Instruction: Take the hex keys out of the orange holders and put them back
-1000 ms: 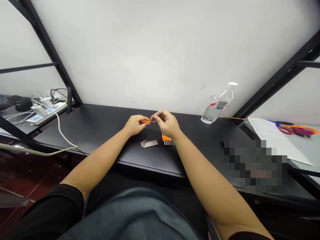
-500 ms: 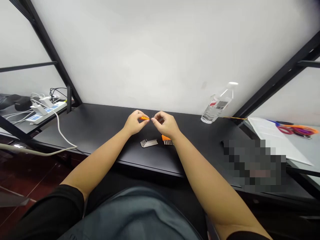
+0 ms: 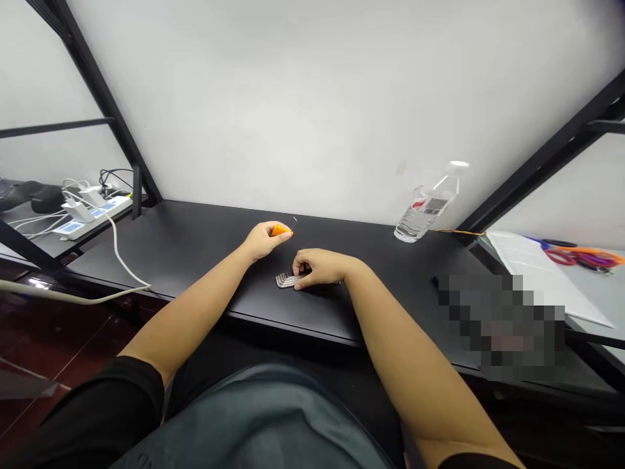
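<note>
My left hand (image 3: 264,240) is closed on an orange hex-key holder (image 3: 280,230), which a slack grip could drop. My right hand (image 3: 316,268) curls over the steel hex keys (image 3: 287,281) on the table (image 3: 185,244), touching them; I cannot tell if it grips. Uneven pressure could scatter them.

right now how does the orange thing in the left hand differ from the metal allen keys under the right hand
The orange hex key holder is pinched in the left hand, lifted above the desk, while the steel hex keys lie flat on the black desk beneath the right hand. The holder is one bright orange piece; the keys are several bare silver L-shapes, stacked in a fan. Both are small and sit near the desk's middle.
</note>
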Available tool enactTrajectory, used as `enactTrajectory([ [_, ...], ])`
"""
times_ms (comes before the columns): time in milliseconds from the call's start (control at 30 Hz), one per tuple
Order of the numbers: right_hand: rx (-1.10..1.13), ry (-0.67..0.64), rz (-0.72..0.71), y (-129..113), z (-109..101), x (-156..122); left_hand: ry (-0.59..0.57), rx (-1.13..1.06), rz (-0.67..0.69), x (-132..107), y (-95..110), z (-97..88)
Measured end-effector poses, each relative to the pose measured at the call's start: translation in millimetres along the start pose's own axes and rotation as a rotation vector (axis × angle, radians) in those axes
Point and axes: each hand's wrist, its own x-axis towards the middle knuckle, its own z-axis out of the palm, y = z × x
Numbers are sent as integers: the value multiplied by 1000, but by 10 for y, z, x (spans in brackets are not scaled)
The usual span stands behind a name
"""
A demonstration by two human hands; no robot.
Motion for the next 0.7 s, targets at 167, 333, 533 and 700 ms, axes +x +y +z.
enactTrajectory([
  [167, -2, -69, 9, -40, 5, -4, -40, -24, 9, -5, 36, -3],
  [333, 21, -75, -66, -56, -1, -24, -61, -3, 11, -20, 39, 2],
  [533, 56, 257, -165, 1, -59, -56, -78, -14, -1, -14, 20, 5],
  [700, 203, 857, -249, 11, -68, -29, -77, -11, -17, -14, 31, 5],
])
